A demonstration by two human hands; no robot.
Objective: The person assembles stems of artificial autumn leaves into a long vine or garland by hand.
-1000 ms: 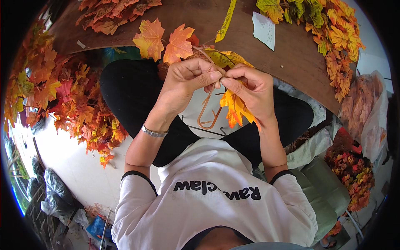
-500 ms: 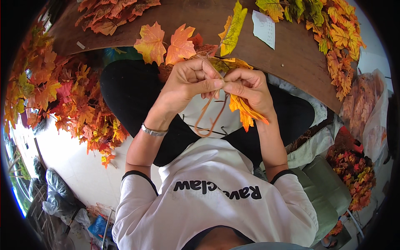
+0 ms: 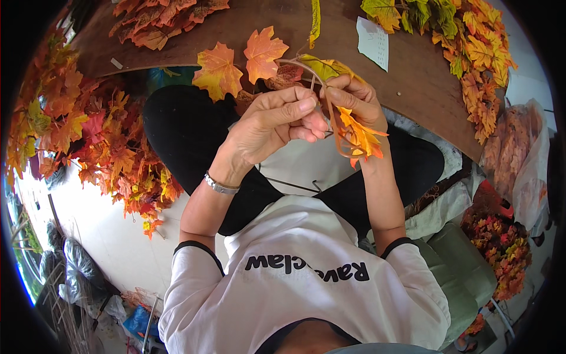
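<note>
An artificial maple-leaf garland is between my hands, its thin brown stem (image 3: 332, 112) bent in an arc. Thumb and forefinger of my left hand (image 3: 274, 118) pinch a thin piece of that stem; the other fingers are curled loosely. My right hand (image 3: 358, 105) grips the stem close by, a small gap from the left fingertips. Beneath the right fingers hangs an orange-yellow leaf (image 3: 362, 138). A yellow-green leaf (image 3: 330, 68) lies just beyond the right hand. Two orange leaves, one (image 3: 218, 71) lower and one (image 3: 263, 53) higher, stick out past my left hand.
A brown wooden board (image 3: 421, 97) lies in front of me, bearing a torn paper (image 3: 373, 44), rust-coloured leaves (image 3: 159, 20) and yellow leaves (image 3: 477, 50). Leaf garlands (image 3: 112, 147) heap at the left. Plastic-wrapped leaves (image 3: 513, 141) and a green seat (image 3: 460, 265) are at the right.
My hands have moved slightly apart, the left one turning its fingers more into view. The stem's hanging loop has swung right and up, and the tall yellow-green leaf has shifted farther away.
</note>
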